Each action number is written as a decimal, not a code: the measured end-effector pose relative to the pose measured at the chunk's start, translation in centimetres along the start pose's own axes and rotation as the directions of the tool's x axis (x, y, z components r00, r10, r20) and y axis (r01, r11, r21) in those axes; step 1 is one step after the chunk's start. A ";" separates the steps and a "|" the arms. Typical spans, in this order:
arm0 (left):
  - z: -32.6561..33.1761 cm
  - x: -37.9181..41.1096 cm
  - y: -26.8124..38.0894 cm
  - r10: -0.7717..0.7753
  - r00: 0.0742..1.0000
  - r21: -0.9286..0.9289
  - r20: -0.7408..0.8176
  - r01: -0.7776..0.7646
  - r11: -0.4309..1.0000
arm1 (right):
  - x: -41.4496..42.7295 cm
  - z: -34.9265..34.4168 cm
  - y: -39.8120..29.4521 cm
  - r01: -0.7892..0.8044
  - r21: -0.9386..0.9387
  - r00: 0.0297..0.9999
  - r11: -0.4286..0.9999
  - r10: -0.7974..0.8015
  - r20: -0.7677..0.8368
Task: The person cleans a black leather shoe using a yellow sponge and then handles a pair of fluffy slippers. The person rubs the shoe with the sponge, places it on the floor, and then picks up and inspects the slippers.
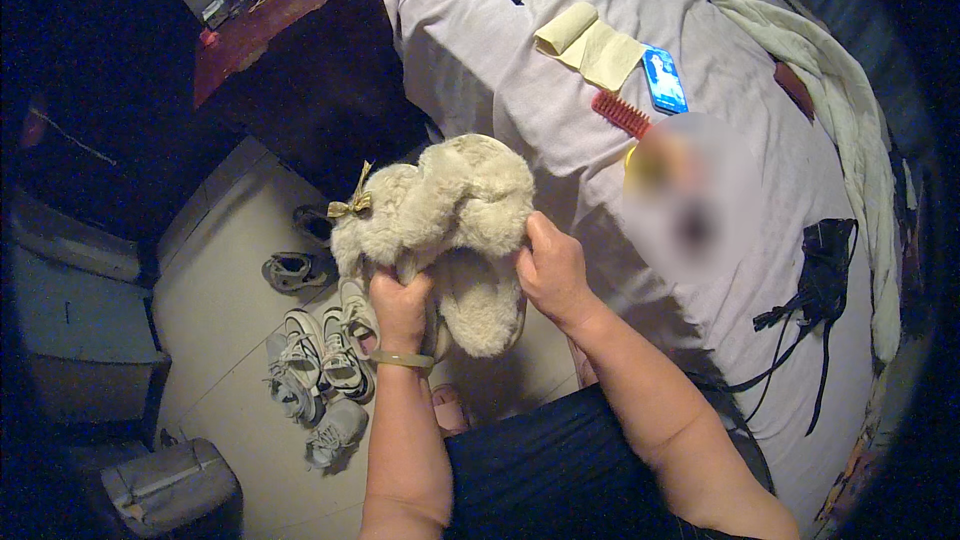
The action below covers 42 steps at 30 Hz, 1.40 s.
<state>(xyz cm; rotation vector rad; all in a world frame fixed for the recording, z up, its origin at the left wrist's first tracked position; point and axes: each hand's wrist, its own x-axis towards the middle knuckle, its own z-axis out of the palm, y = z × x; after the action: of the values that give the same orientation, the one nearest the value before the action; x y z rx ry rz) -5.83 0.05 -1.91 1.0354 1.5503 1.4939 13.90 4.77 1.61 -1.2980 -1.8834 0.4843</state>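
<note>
A pair of fluffy cream slippers is held up side by side above the floor. My left hand [401, 307], a pale bangle at its wrist, is closed around the left slipper [382, 214], which bears a small gold bow [351, 204]. My right hand [555, 266] grips the outer side of the right slipper [484, 307]. That one shows its plush insole, with the furry crossed upper at the far end. Most of the left slipper's insole and my left fingers are hidden.
To the right is a bed [480, 67] with a red comb [621, 114], a lit phone [664, 80], a partly unrolled cloth or paper roll [596, 49] and a black strapped bag [821, 270]. Several sneakers [322, 360] and a grey bag [171, 484] are on the tiled floor.
</note>
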 end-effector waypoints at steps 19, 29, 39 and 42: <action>0.2 -0.4 0.0 0.079 0.997 0.218 -0.027 -0.071 0.973 | 0.9 -2.5 -2.1 -0.164 0.159 0.986 0.974 0.168 -0.017; 1.0 -1.0 1.7 0.075 0.997 0.182 -0.018 -0.070 0.981 | 0.4 -1.3 0.4 -0.058 0.201 0.996 0.978 0.069 -0.049; 0.6 -0.9 0.1 0.188 0.982 0.325 -0.003 -0.177 0.929 | 1.0 -2.8 -1.7 0.040 0.244 0.975 0.969 0.015 -0.220; 1.3 -1.2 1.5 0.228 0.972 0.378 0.053 -0.231 0.896 | 0.8 -2.7 -2.0 0.109 0.251 0.980 0.962 -0.062 -0.188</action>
<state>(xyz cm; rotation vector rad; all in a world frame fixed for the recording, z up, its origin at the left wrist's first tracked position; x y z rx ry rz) -4.09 -0.50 -0.51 1.4917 1.8098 1.3624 14.60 4.41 4.96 -1.0461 -1.6576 0.5318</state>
